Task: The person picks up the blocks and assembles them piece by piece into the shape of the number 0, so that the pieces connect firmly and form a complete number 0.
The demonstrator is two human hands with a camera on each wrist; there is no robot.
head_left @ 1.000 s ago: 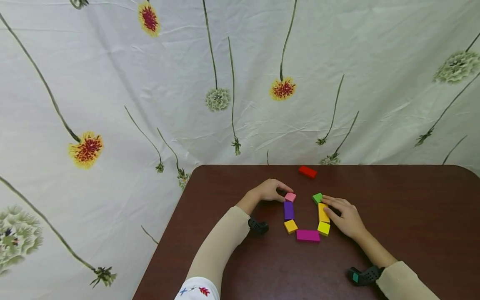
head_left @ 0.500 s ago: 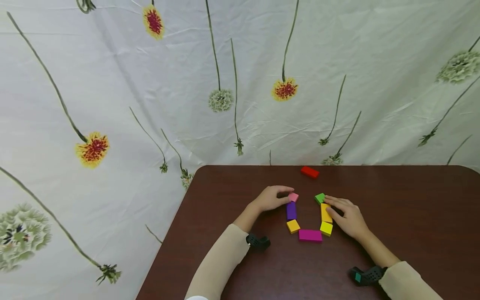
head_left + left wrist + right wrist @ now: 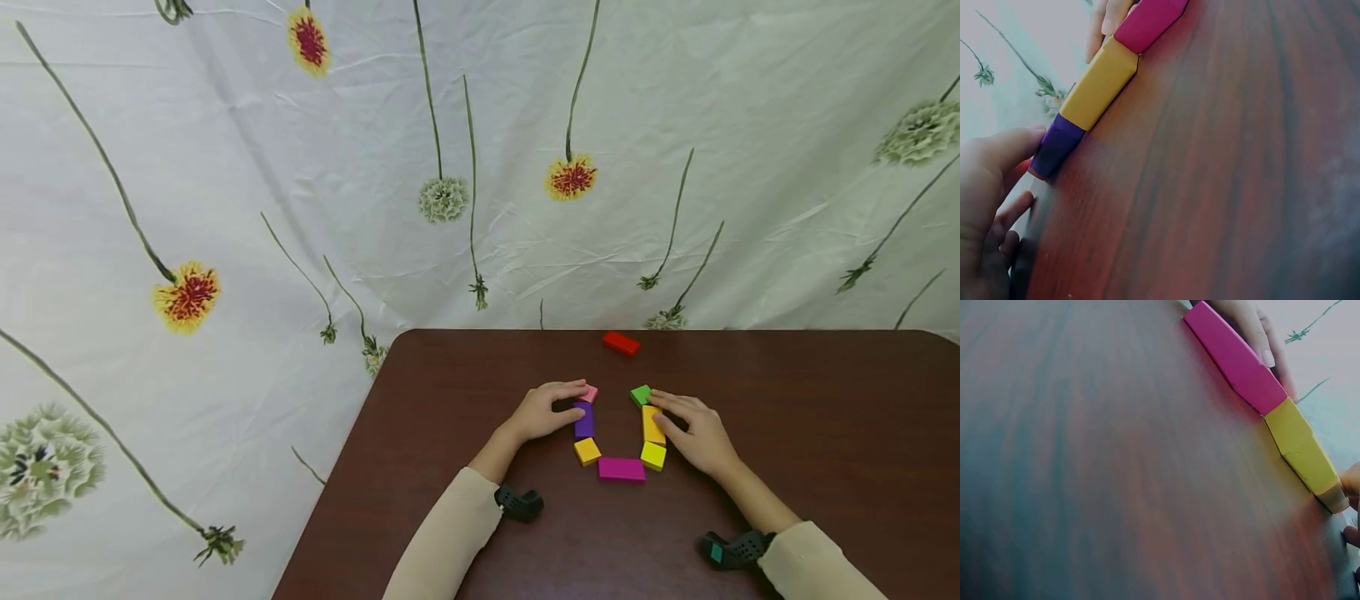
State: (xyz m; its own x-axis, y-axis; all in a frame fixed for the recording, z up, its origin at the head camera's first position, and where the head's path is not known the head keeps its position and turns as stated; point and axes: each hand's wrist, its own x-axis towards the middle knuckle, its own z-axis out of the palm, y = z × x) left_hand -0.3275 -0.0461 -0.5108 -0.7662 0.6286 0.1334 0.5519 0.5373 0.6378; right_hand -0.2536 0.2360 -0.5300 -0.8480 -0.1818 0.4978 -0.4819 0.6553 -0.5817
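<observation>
Coloured wooden blocks form a U on the table. My left hand (image 3: 538, 414) is at its left side: fingertips rest at the pink block (image 3: 592, 395), and the thumb touches the purple block (image 3: 583, 427). On the right side, my right hand (image 3: 699, 432) touches the green block (image 3: 640, 395) with its fingertips, while its thumb lies against the long orange-yellow block (image 3: 652, 425). A smaller orange block (image 3: 587, 452) and a yellow block (image 3: 654, 457) sit at the lower corners, with a magenta block (image 3: 621, 471) between them. The fingers partly cover the pink block.
A red block (image 3: 621, 342) lies apart near the far edge of the dark brown table (image 3: 825, 433). Behind the table hangs a white cloth (image 3: 337, 167) printed with flowers. Each wrist wears a black strap.
My left hand has come slightly nearer; its thumb has slid from the pink block's near side down onto the purple block. The right hand stays at the same blocks. The view has shifted slightly.
</observation>
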